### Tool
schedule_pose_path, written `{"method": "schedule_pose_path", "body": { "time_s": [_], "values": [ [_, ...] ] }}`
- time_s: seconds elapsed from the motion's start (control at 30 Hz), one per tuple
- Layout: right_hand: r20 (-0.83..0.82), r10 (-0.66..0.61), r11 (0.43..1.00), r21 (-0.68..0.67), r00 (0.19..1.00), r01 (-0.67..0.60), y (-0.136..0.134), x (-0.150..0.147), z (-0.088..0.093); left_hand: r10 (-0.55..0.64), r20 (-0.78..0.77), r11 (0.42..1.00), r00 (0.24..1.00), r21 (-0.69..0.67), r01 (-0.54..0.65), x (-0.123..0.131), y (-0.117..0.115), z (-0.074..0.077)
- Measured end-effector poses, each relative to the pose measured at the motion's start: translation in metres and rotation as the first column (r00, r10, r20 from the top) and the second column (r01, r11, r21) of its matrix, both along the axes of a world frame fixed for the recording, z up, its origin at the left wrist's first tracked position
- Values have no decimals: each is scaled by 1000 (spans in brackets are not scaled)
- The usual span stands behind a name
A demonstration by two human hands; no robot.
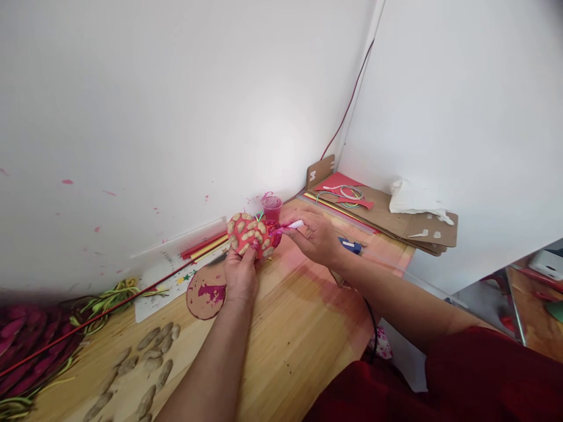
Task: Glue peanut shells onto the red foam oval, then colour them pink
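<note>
My left hand grips a red disc by its lower edge, thumb on the front. Peanuts in their shells cover much of its face, and its right side is wet with magenta paint. In my closed right hand is a white-handled paintbrush, its painted end at the disc's right edge. Just behind stands a small clear cup with pink paint in it. A round brown piece with a magenta smear lies left of my left wrist.
Loose peanuts lie at the table's front left. Flattened cardboard with cords and a white plastic bag rests at the back right. A blue tool sits beyond my right wrist. The paint-spattered wall borders the table.
</note>
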State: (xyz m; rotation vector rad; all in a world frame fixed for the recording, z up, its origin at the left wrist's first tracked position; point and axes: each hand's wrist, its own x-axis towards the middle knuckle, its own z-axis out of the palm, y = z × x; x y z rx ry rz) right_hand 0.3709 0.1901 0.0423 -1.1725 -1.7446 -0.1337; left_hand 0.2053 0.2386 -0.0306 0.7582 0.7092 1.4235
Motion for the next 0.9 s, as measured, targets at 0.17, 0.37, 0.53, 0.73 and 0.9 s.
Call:
{"method": "schedule_pose_path", "body": {
  "time_s": [0.17,0.37,0.53,0.73,0.9],
  "values": [
    [49,38,999,-12,998,-37,-1,-2,-6,14,-1,1000,1000,16,-14,0,1,-3],
    [90,39,999,-3,995,-39,-2,-1,-6,12,-16,999,1000,32,-12,1,0,-1],
    [178,8,1000,4,984,-9,-2,-2,-7,20,-41,996,999,93,-16,2,0,-3],
    [231,22,1000,0,973,-23,-6,-2,-6,34,-62,994,997,106,-27,2,2,-9],
    [244,-6,1000,10,970,3,-7,-3,-6,31,-69,994,997,110,-24,1,0,-6]
  ]
}}
